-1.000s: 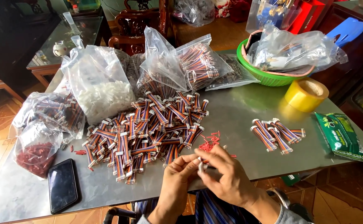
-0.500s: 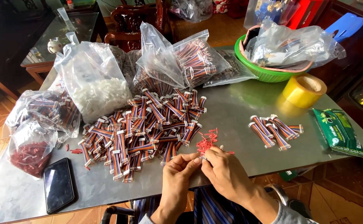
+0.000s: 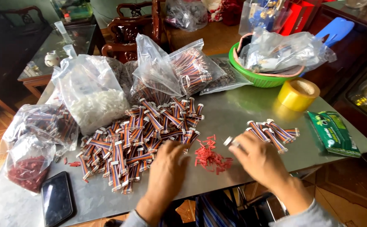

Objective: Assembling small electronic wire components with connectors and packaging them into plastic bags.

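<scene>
A big heap of short striped ribbon-cable pieces with white end connectors covers the middle of the grey metal table. My left hand lies palm down at the heap's near right edge, fingers on the cables; what it grips is hidden. My right hand holds a cable piece with a white connector at its fingertips, close to a small pile of the same cable pieces. Between my hands lies a scatter of small red plastic parts.
Clear bags hold white parts, red parts and more cables. A green basket with bagged items stands at the back right, beside a yellow tape roll and a green packet. A black phone lies front left.
My hands were together over the red parts; now they have moved apart, the left toward the big heap, the right toward the small pile with a cable piece in its fingers.
</scene>
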